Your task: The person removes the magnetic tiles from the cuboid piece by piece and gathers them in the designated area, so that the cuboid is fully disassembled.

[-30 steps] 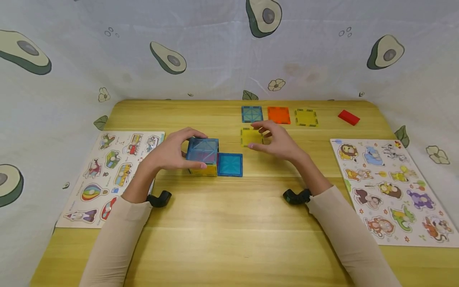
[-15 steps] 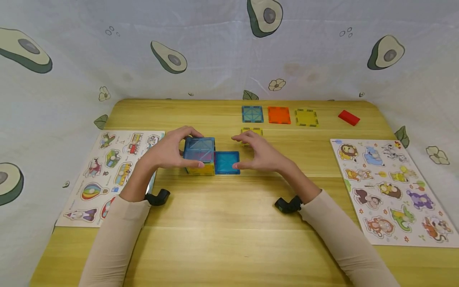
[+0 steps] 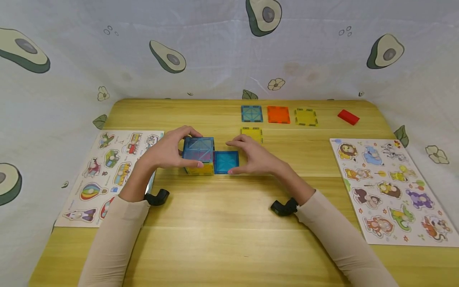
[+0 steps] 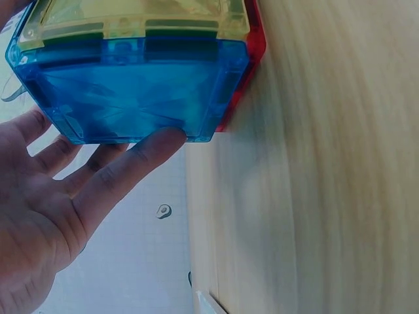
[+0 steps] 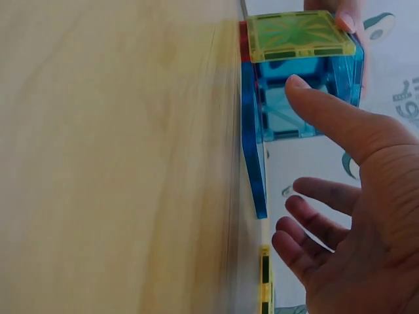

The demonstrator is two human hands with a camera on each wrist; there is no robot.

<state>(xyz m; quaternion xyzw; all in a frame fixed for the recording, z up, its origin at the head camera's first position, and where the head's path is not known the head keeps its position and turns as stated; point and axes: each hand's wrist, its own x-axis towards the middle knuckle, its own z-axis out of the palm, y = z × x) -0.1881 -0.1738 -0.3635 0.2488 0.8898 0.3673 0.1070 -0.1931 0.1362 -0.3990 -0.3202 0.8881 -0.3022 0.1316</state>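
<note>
Gripping the cube (image 3: 198,149), the left hand (image 3: 165,150) could buckle its walls (image 4: 118,91) by squeezing, while the empty, relaxed right hand (image 3: 259,157) hovers by the adjoining blue tile (image 3: 226,161).

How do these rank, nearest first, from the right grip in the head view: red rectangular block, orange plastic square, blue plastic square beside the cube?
1. Blue plastic square, left.
2. Orange plastic square, back row.
3. Red rectangular block, back right.

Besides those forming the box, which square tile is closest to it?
The blue tile between the box and the right hand. The front yellow tile, light-blue tile, orange tile and back yellow tile all lie farther from the box.
</note>
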